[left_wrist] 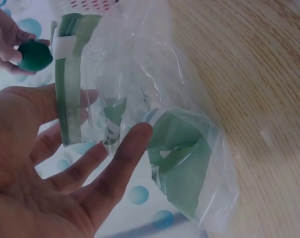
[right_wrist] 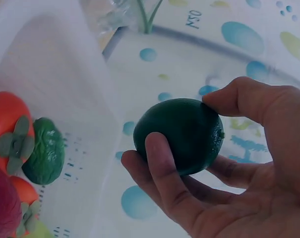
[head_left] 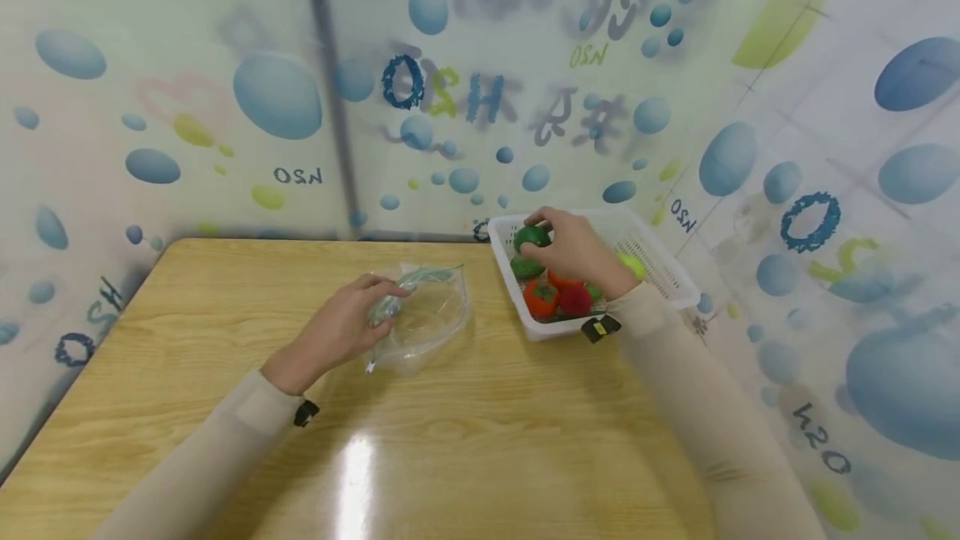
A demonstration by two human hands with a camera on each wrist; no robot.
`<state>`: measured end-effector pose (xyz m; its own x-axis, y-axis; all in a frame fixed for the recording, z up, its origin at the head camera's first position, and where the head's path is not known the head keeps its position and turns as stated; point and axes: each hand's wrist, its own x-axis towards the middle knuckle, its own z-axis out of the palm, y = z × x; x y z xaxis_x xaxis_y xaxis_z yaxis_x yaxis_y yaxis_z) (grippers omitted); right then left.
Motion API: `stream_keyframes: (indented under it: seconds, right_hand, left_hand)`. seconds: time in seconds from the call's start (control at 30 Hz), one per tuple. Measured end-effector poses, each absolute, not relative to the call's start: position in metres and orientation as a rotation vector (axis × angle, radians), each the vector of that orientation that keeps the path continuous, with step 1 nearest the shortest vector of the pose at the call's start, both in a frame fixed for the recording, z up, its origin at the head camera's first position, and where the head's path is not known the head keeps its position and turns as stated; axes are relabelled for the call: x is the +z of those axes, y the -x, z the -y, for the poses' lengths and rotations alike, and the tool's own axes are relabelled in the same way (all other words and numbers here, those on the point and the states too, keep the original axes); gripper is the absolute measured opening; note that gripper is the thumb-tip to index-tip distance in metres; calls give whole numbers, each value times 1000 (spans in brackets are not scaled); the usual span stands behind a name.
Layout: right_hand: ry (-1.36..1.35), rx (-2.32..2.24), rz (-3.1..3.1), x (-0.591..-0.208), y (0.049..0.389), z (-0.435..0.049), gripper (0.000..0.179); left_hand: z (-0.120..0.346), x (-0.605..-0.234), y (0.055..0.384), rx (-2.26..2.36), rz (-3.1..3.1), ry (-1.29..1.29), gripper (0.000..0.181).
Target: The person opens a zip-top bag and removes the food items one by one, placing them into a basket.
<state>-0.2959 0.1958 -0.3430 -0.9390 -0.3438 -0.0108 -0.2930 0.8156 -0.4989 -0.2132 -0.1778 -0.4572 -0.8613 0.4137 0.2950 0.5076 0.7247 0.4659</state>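
My right hand (head_left: pixel 573 250) holds a dark green lime (right_wrist: pixel 179 135) between thumb and fingers, over the far left part of a white plastic basket (head_left: pixel 678 286). Below the lime lie a wrinkled green vegetable (right_wrist: pixel 44 151), orange-red persimmons (head_left: pixel 541 297) and a round dark red fruit (head_left: pixel 576 300). To the left, my left hand (head_left: pixel 341 323) grips a clear plastic bag (head_left: pixel 431 319) by its green-edged opening. In the left wrist view the thumb and fingers lie around the bag's green strip (left_wrist: pixel 69 94), and green printed patches show through the film.
The basket stands at the back right of a wooden table (head_left: pixel 450 448), close to the patterned wall (head_left: pixel 465 182). A yellow-green fruit (head_left: pixel 632 265) shows behind the right wrist. The wall also closes off the right side.
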Motion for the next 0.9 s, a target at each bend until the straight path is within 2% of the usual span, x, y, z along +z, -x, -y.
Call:
stream_keyframes:
  seconds: [0.2, 0.37, 0.9]
  right_hand:
    - [392, -655, -2800, -347, 312, -198, 56]
    - [337, -598, -2728, -356, 323, -195, 50]
    - [376, -546, -2715, -365, 332, -187, 50]
  left_hand:
    - [180, -460, 213, -825, 2775, 732, 47]
    - [180, -462, 213, -821, 2776, 738, 46]
    - [182, -463, 214, -803, 2807, 696, 49]
